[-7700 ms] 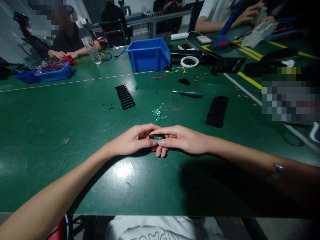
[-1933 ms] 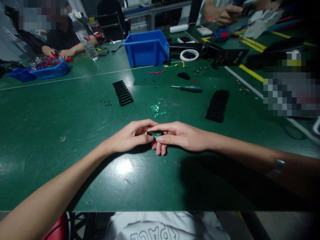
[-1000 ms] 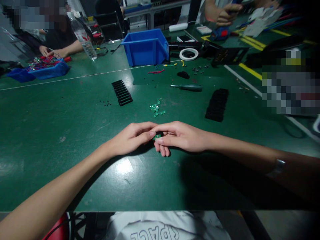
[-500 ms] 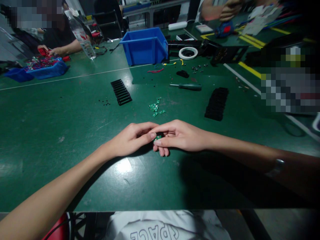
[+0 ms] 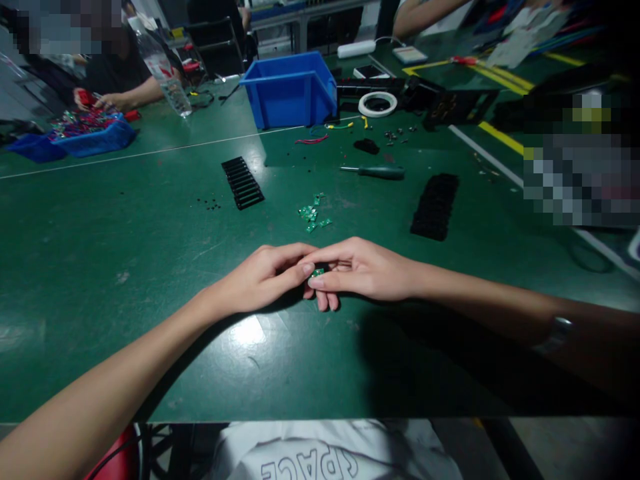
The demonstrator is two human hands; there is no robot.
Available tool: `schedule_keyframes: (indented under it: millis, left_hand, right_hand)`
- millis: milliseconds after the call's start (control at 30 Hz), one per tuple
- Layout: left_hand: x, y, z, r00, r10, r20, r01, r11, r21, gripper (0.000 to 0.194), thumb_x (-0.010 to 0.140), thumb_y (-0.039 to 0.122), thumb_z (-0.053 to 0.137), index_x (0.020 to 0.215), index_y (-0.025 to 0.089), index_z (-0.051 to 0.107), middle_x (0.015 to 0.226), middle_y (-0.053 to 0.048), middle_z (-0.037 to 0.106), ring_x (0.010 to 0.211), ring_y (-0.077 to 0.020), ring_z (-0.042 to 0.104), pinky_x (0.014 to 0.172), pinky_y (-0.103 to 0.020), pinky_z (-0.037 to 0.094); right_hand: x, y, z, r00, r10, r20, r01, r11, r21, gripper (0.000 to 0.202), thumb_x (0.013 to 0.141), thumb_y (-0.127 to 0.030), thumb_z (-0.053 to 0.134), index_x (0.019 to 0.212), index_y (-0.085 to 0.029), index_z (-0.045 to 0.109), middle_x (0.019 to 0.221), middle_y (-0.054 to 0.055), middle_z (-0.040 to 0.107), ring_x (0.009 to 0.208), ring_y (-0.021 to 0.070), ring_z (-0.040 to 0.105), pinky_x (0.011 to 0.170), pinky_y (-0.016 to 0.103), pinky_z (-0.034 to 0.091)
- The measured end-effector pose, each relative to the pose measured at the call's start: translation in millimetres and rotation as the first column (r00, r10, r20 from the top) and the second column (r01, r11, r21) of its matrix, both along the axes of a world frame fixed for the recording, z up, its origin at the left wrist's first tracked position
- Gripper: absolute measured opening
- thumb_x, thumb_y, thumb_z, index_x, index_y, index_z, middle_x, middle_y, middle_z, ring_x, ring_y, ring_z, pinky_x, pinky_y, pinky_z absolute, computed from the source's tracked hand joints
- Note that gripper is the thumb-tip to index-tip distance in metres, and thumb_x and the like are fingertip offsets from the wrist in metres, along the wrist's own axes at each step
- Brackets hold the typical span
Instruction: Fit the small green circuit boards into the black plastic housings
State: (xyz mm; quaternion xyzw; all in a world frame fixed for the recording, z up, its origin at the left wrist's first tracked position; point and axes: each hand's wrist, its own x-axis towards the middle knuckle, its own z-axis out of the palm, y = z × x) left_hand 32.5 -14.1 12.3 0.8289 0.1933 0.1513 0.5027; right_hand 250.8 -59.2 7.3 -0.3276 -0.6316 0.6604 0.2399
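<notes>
Between my two hands a small green circuit board point(image 5: 317, 273) is pinched, partly covered by the fingers. My left hand point(image 5: 273, 277) comes from the left, its thumb at the board's left edge. From the right, my right hand point(image 5: 357, 270) has its thumb on the board's lower side and its index finger reaching over to the left fingertips. Just beyond the hands lies a loose pile of small green circuit boards point(image 5: 310, 215). A slotted black plastic frame point(image 5: 243, 183) rests on the left, with tiny black pieces point(image 5: 209, 203) beside it. Another black slotted part point(image 5: 434, 208) lies to the right.
Farther back are a dark-handled screwdriver point(image 5: 380, 173), a blue bin point(image 5: 293, 100), a white tape ring point(image 5: 377, 105) and small screws point(image 5: 399, 135). At the left, a person's hands work above a blue tray of wires point(image 5: 95, 139) near a plastic bottle point(image 5: 173, 87).
My hands keep their hold on the circuit board with hardly any movement. At the back right, a co-worker's hand and the blue object near it have gone from where they were.
</notes>
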Motion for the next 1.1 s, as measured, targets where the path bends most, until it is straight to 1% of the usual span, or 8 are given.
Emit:
schedule_keyframes:
  millis: [233,433,733,867,1100]
  left_hand:
    - [0.2,0.1,-0.1,1.000,-0.024,-0.003,0.024,1.000,0.014,0.039,0.105,0.034,0.045,0.135,0.013,0.057,0.089,-0.004,0.071,0.079,-0.0123,0.068,0.075,-0.021,0.050]
    - [0.2,0.5,0.0,0.998,-0.056,0.000,0.056,0.995,0.081,0.038,0.105,0.031,0.043,0.136,0.014,0.056,0.091,-0.004,0.072,0.079,-0.0116,0.068,0.076,-0.021,0.050]
    - [0.3,1.0,1.6,0.996,-0.088,-0.003,0.088,0.986,0.143,0.036,0.106,0.030,0.042,0.135,0.014,0.056,0.094,-0.005,0.073,0.080,-0.0125,0.069,0.078,-0.022,0.050]
    - [0.3,0.0,2.6,0.996,-0.084,-0.014,0.085,0.984,0.159,0.035,0.106,0.029,0.042,0.134,0.014,0.056,0.095,-0.005,0.073,0.081,-0.0120,0.069,0.078,-0.021,0.050]
    - [0.7,-1.6,1.1,0.998,-0.057,0.003,0.055,0.981,0.184,0.034,0.106,0.028,0.042,0.133,0.014,0.057,0.094,-0.004,0.073,0.079,-0.0110,0.068,0.077,-0.020,0.049]
  right_hand:
    - [-0.9,0.1,2.2,1.000,0.006,-0.011,-0.006,1.000,-0.010,0.018,0.095,-0.024,0.060,0.103,-0.009,0.068,0.086,0.006,0.073,0.069,0.0130,0.070,0.064,0.024,0.059]
    - [-0.3,-0.9,1.4,1.000,0.006,-0.023,-0.007,1.000,-0.019,0.023,0.096,-0.025,0.060,0.111,-0.009,0.066,0.092,0.009,0.073,0.070,0.0138,0.071,0.063,0.025,0.059]
    - [-1.0,0.1,0.8,1.000,0.014,-0.018,-0.015,0.999,-0.032,0.025,0.095,-0.028,0.061,0.112,-0.009,0.065,0.093,0.010,0.074,0.070,0.0144,0.072,0.063,0.025,0.060]
    - [-0.4,0.7,1.2,1.000,0.019,-0.017,-0.019,0.999,-0.030,0.025,0.096,-0.027,0.061,0.112,-0.008,0.065,0.093,0.011,0.074,0.070,0.0146,0.072,0.062,0.025,0.060]
    - [0.2,0.4,-0.2,0.999,0.019,-0.032,-0.021,0.999,-0.038,0.027,0.096,-0.033,0.063,0.109,-0.008,0.065,0.094,0.011,0.074,0.071,0.0153,0.073,0.064,0.026,0.061]
